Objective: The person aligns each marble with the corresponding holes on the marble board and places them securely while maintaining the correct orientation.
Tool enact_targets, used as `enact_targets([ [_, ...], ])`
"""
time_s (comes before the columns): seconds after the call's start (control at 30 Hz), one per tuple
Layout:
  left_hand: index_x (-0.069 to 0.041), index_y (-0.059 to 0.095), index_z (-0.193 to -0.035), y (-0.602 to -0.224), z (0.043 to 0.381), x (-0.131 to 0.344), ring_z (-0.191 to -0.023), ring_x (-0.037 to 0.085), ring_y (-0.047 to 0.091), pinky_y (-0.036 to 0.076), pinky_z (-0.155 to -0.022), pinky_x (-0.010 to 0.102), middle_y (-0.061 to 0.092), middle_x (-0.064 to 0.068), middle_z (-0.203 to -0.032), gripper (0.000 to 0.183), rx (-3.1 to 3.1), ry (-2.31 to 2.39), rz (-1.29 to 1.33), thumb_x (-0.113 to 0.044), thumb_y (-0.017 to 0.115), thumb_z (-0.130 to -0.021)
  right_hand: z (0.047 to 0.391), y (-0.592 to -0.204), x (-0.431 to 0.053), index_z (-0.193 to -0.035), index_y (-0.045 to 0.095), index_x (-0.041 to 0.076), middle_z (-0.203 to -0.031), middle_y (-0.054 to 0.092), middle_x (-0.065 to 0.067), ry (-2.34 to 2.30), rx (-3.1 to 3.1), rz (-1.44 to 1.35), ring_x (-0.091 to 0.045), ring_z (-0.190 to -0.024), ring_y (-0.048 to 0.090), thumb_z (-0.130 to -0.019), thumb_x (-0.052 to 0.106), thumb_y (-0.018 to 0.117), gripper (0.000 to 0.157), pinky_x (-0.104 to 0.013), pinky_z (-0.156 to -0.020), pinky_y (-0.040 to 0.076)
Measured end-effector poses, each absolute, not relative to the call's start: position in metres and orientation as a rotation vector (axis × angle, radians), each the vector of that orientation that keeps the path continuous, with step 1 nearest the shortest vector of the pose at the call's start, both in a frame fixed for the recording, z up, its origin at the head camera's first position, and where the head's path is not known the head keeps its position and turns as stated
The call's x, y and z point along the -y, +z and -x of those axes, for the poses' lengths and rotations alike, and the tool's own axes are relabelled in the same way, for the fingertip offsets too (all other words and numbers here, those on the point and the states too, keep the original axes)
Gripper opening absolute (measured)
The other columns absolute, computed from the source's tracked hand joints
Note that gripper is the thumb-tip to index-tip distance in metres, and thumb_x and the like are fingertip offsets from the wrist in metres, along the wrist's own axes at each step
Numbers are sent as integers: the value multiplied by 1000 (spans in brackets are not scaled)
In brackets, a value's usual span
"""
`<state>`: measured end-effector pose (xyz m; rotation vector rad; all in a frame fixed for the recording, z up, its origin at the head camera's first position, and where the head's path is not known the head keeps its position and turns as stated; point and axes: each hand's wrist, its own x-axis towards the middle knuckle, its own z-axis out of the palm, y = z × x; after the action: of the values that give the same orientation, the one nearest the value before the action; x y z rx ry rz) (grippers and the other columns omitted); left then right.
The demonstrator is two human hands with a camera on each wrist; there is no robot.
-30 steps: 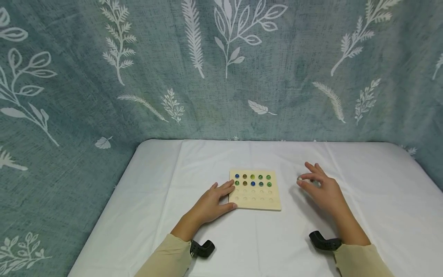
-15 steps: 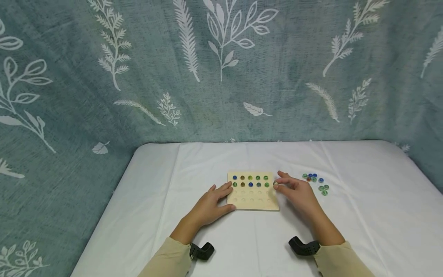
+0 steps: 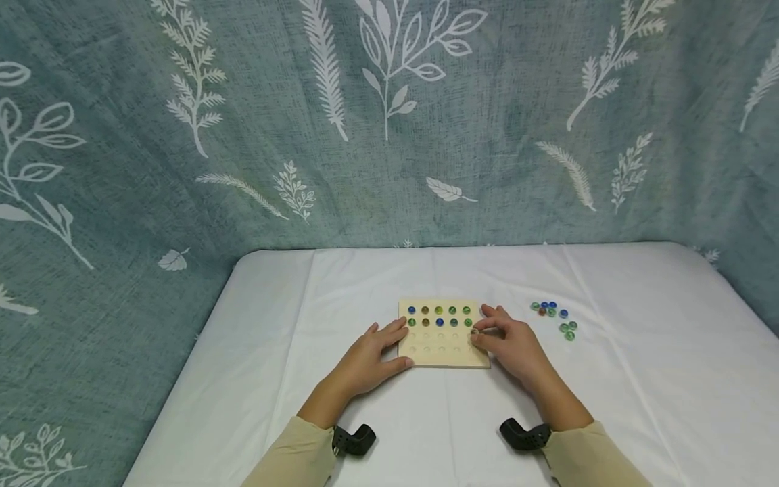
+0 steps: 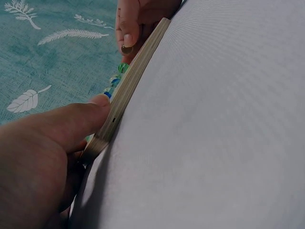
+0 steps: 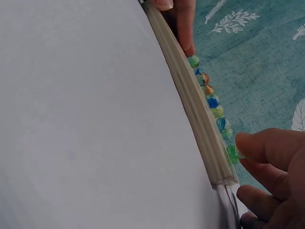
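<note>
A pale wooden board (image 3: 450, 358) with rows of round hollows lies flat on the white-covered table. Its two far rows hold glass marbles (image 3: 439, 322) in blue, green, amber and yellow; hollows show in the two nearer rows. My left hand (image 3: 368, 360) holds the board's left side, thumb at the near corner and fingers over the left edge. At the right end of the third row, my right hand (image 3: 514, 345) pinches a small marble (image 4: 127, 49) between thumb and index finger, just above the board or touching it; I cannot tell which.
Several loose marbles (image 3: 552, 312), green, blue and one reddish, lie on the white cloth (image 3: 639, 379) right of the board. A patterned teal curtain (image 3: 389, 169) stands behind the table and on its left. A black wrist camera (image 3: 525, 434) sits by the right sleeve.
My right hand has moved left with the marble, from beside the loose marbles to the board's right edge, then slightly nearer. My left hand keeps its place on the board.
</note>
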<state>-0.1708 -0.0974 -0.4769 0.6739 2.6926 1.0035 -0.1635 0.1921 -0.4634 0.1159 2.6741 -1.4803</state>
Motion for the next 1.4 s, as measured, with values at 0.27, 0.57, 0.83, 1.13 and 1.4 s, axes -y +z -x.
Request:
enact_targets([
  [0.27, -17, 46, -149, -475, 172, 97, -151, 27, 20, 18, -125, 46, 31, -14, -158, 68, -2695, 1010, -703, -44, 69, -90, 163, -463, -188, -102, 73, 8, -156, 40, -10, -1436, -2717, -90, -34, -152, 15, -86, 26, 75, 24, -62, -121, 12],
  [0.57, -17, 47, -148, -475, 170, 97, -150, 30, 21, 19, -124, 48, 32, -12, -158, 67, -2697, 1022, -708, -45, 68, -91, 161, -466, -188, -101, 74, 11, -156, 39, -12, -1391, -2750, -58, -36, -151, 15, -87, 25, 74, 20, -64, -120, 13],
  [0.83, -16, 46, -148, -477, 171, 96, -150, 20, 24, 16, -126, 42, 32, -13, -158, 68, -2704, 999, -708, -44, 69, -90, 159, -468, -190, -102, 74, 10, -156, 39, -12, -1392, -2757, -43, -35, -151, 15, -87, 24, 74, 21, -64, -120, 13],
  [1.13, -17, 46, -148, -476, 170, 96, -150, 25, 23, 18, -125, 46, 32, -12, -158, 68, -2704, 1008, -711, -44, 69, -90, 159, -469, -190, -103, 74, 11, -155, 40, -12, -1391, -2764, -29, -35, -151, 16, -87, 24, 75, 21, -64, -119, 14],
  [1.4, -18, 47, -148, -478, 170, 96, -151, 28, 21, 20, -124, 48, 32, -13, -158, 68, -2708, 1002, -691, -45, 69, -90, 160, -469, -190, -103, 74, 11, -155, 41, -12, -1374, -2775, -24, -35, -151, 17, -87, 24, 74, 20, -64, -120, 14],
])
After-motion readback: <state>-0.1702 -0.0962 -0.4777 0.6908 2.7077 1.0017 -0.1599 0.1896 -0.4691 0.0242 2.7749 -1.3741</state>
